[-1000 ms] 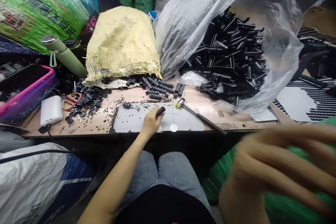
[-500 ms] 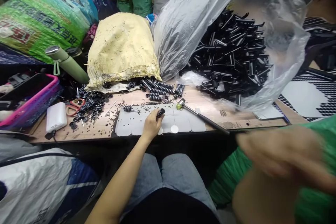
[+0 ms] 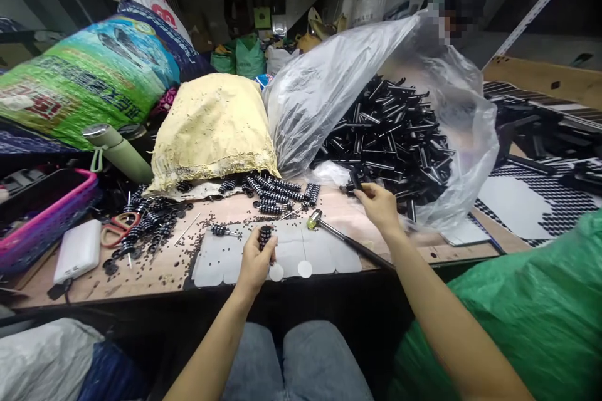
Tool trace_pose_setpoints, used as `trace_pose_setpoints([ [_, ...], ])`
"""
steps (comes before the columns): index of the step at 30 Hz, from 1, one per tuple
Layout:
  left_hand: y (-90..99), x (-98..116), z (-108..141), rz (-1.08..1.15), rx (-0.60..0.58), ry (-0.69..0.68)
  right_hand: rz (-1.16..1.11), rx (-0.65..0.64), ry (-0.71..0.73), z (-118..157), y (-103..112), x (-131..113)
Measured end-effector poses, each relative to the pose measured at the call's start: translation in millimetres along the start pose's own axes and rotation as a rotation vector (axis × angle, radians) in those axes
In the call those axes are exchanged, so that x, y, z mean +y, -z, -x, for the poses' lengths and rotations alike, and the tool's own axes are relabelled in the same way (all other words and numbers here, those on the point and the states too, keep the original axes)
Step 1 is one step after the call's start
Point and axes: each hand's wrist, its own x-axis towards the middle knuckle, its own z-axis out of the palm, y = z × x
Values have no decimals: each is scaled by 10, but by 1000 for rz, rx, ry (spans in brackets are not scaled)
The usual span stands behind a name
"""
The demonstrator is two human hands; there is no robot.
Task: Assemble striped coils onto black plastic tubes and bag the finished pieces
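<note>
My left hand (image 3: 254, 263) is closed round a black roller with rows of pale squares (image 3: 265, 236), held upright over the pale sheet (image 3: 277, 254) on the workbench. At the mouth of the clear plastic bag, my right hand (image 3: 380, 207) pinches a black tube-like part (image 3: 355, 179) at its fingertips. Behind those fingers lies a heap of similar black parts (image 3: 390, 131). A hammer (image 3: 345, 238) with a yellowish head rests between my hands. Several more patterned rollers (image 3: 275, 191) lie beyond the sheet, by the cream sack's lower edge.
A cream sack (image 3: 211, 128) and the clear plastic bag (image 3: 315, 106) stand at the back of the workbench. On the left are orange-handled scissors (image 3: 120, 229), a white power bank (image 3: 78, 250), a green flask (image 3: 120, 153) and a pink basket (image 3: 70, 197). Tiny black rings are scattered about.
My right hand has moved from the lower right over to the bag's mouth and taken hold of a black part. My left hand keeps the roller. The view has tilted up.
</note>
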Motion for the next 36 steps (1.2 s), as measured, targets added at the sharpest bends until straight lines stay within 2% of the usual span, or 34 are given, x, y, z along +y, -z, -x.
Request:
trace_pose_setpoints([
  [1,-47,25,2,10,-6,29,-218,-97,-22,127,-37,-103],
  [3,-145,74,-8,39,-40,76,-691,-405,-120,419,-175,-329],
  [5,-220,103,-32,77,-70,124,-904,-606,-198,694,-345,-534],
  [6,-238,106,-45,93,-69,149,-948,-662,-219,803,-416,-617],
  [7,-242,102,-55,101,-56,172,-965,-663,-226,886,-465,-684],
  [9,-214,78,-58,68,15,157,-956,-579,-241,979,-495,-777],
  [11,-165,48,-29,-63,104,-18,-970,-556,-357,1005,-462,-838],
  [12,-143,35,-4,-152,127,-151,-1001,-628,-456,1008,-443,-864],
  [14,-120,14,54,-313,110,-395,-1091,-857,-639,1019,-436,-909],
  [15,-118,8,82,-362,82,-460,-1133,-944,-681,1028,-453,-925],
  [16,-118,4,105,-379,53,-474,-1159,-969,-681,1038,-482,-934],
  [17,-119,4,123,-356,35,-441,-1160,-929,-645,1048,-515,-932],
  [19,-112,14,138,-194,7,-284,-1053,-705,-470,1064,-565,-902],
  [21,-92,36,133,42,-40,-89,-824,-475,-159,1079,-560,-854],
  [22,-79,47,126,142,-59,-6,-702,-410,22,1089,-535,-832],
  [24,-59,66,112,254,-81,115,-510,-386,349,1119,-459,-811],
  [26,-54,73,106,291,-80,188,-409,-427,547,1160,-388,-823],
  [30,-94,77,120,386,-20,230,-326,-464,667,1230,-361,-879],
  [36,-172,133,156,471,-55,337,-310,-480,671,1236,-448,-863],
])
